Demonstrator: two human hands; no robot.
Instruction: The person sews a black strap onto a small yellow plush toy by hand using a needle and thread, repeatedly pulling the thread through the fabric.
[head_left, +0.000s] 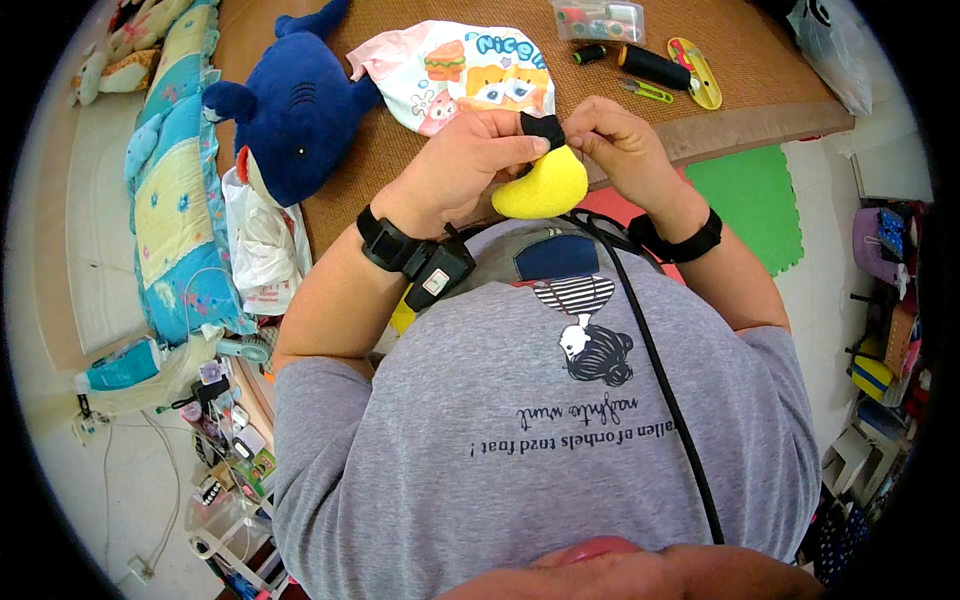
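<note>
My left hand (480, 150) grips a stuffed yellow fabric piece (546, 186) where a black fabric piece (541, 129) meets its upper end, the thumb lying on the black cloth. At the right side of that join is my right hand (611, 142), thumb and forefinger pinched together; whether a needle or thread is between them is too small to tell. Beyond the hands lie a black thread spool (654, 67), a smaller dark spool (589, 54), green thread snips (646, 91) and a yellow oval case (703, 84). A clear box (600, 21) holds several coloured spools.
A printed white and pink cloth (465, 75) lies just beyond my hands on the woven mat (420, 161). Left of it sits a blue plush shark (296, 105), with a white plastic bag (262, 240) nearer. A black cord (652, 337) runs down over the grey shirt.
</note>
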